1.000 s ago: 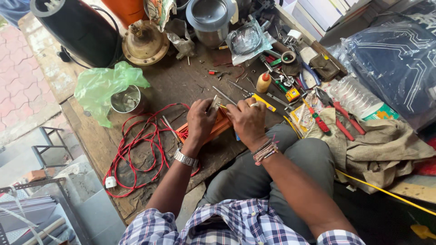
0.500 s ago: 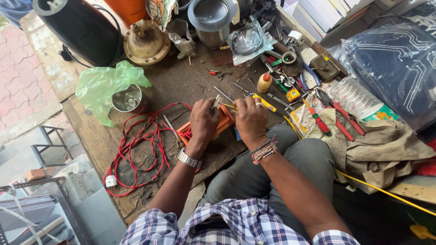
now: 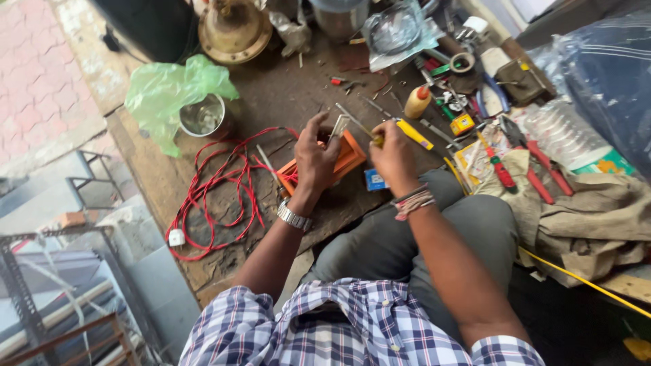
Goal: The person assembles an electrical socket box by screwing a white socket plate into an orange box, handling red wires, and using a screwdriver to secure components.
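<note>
Left hand (image 3: pixel 317 157) clamps the orange box (image 3: pixel 342 157) mid-bench while right hand (image 3: pixel 392 154) grips a yellow screwdriver (image 3: pixel 400 129) against it; likely screw-driving, needing steady tip alignment.

Bare strip of workbench (image 3: pixel 285 95) runs between the green bag with tin (image 3: pixel 178 95) and the tool pile (image 3: pixel 468 115) at the right edge: passable. Red wire (image 3: pixel 217 190) sprawls over the left front; pots (image 3: pixel 234 30) block the back edge.
</note>
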